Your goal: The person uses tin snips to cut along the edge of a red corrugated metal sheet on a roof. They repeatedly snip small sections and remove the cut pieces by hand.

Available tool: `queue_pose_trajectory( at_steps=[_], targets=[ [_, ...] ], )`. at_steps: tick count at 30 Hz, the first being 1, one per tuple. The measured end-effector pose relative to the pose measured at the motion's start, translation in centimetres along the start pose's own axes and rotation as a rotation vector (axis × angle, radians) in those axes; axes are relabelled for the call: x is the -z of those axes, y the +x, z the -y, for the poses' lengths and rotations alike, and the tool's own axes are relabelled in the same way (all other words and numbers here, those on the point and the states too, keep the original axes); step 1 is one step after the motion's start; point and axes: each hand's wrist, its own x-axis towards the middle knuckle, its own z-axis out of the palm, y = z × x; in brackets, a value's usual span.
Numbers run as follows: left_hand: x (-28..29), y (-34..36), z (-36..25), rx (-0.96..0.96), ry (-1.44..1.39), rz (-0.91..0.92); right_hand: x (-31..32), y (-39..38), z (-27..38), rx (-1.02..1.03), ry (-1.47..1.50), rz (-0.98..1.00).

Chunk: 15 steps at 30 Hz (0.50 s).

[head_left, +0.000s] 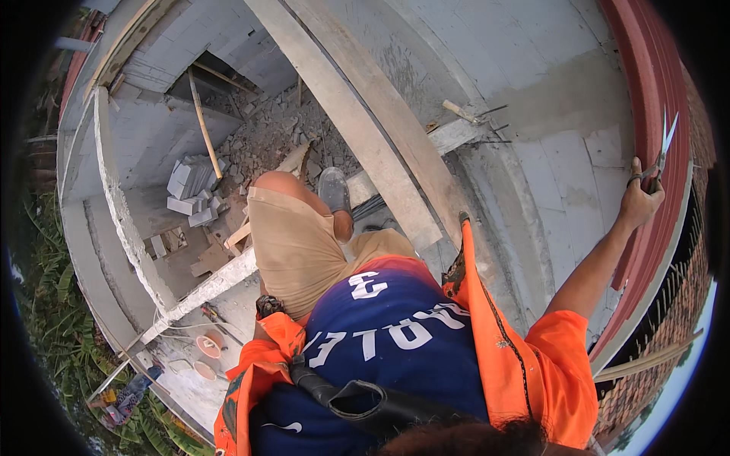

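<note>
My right hand (641,202) is raised at the far right, at the end of an outstretched arm. Its fingers are closed round the handles of a pair of scissors (664,149), whose pale metal blades point up and stand slightly apart. Behind the scissors and the hand runs a long red ribbed metal sheet (652,91), which curves along the right side of the view. My left hand does not show; only the orange sleeve (283,334) and a dark patterned patch beside it appear near my left thigh.
I am high up on the structure. Two long boards (357,114) span the gap ahead, over a rubble-strewn floor (277,125). Grey blocks (194,182) are stacked below. Concrete beams (129,205) run at the left; tools and round tubs (209,346) lie on a ledge.
</note>
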Motion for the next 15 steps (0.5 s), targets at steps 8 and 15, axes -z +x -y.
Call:
queue_pose_trajectory(
  at_steps=[8,15],
  targets=[
    [-4.6,2.8,-15.7,-0.012,0.258,0.055,0.6,-0.6,2.0,-0.010,-0.089,0.146],
    [-12.8,-8.4,-44.2,-0.428,0.580,0.348,2.6,-0.3,4.1,-0.171,-0.120,0.208]
  ],
)
